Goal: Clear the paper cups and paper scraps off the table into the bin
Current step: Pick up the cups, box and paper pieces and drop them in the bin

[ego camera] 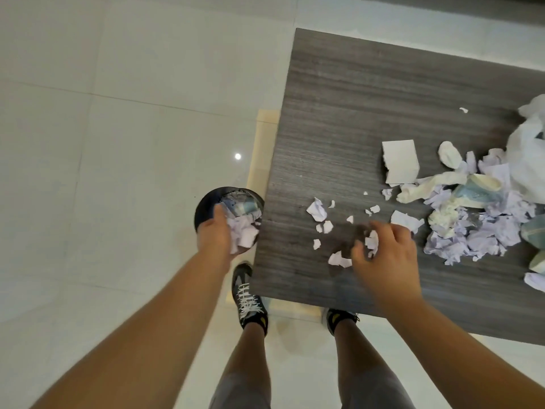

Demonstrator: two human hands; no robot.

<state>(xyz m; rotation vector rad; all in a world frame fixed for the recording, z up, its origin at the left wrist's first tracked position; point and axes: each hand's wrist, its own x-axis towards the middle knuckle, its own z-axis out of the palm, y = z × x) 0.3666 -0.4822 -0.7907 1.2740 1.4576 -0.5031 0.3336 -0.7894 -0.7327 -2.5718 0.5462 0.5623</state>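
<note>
Scraps (321, 215): a loose scatter of small torn white pieces on the table (368, 93) near its left edge, just ahead of the right hand. Further right, well apart from these, a dense heap (472, 231) of lilac and white paper with at least one crushed cup (479, 190) lying tilted in it; a white card piece (400, 161) lies just left of the heap; a white bag (528, 149) at the far right edge of view.

Bin (227, 216): dark, round, on the floor touching or just beside the table's left edge (can't tell which). Already holds paper and what looks like a cup.

Left hand (216, 231): over the bin mouth, fingers curled round a wad of lilac paper (244, 234). Whether it is letting go I cannot tell.

Right hand (383, 255): on the table, fingers bent, pinching a white scrap (371, 242); another scrap (339, 259) lies just beside the fingertips.

Step in hand, as I read it: dumping one handful while the other hand gathers the scatter. Task is early-to-middle; the main heap is untouched.

Next move calls for: left to let the wad drop inside the rim, right to rake the loose pieces together and carry them over the edge, low, so the light bits don't flutter to the floor
</note>
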